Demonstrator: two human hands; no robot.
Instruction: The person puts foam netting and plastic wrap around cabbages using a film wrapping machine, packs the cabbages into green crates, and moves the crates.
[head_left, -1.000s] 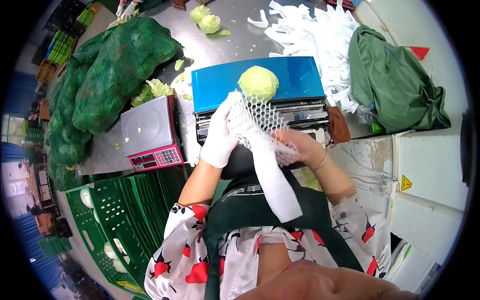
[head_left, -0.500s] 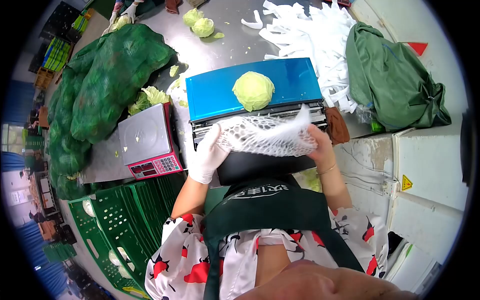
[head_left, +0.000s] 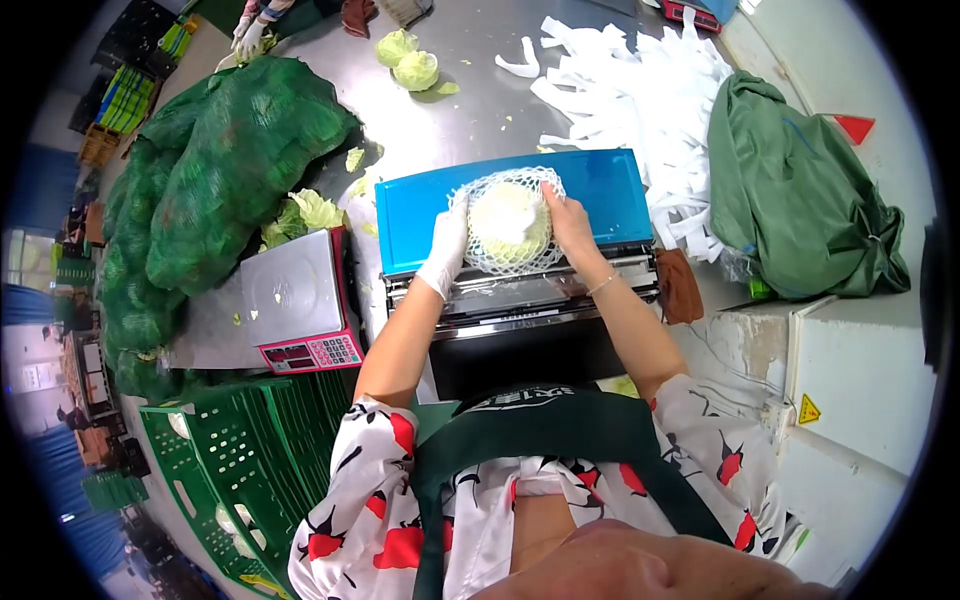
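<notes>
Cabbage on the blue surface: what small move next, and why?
Probably draw the white net down around the cabbage. The gloved left hand and bare right hand flank it, with mesh spread over it.

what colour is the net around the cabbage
The net is white, seen best in the head view.

The single view comes from the person's head, high over the near side of the blue machine (head_left: 610, 200), facing forward and steeply down. The machine sits close, near the middle of this wide, round-edged view. The apron (head_left: 545, 435) fills the part below it, and the metal table (head_left: 485, 105) stretches beyond it.
</notes>
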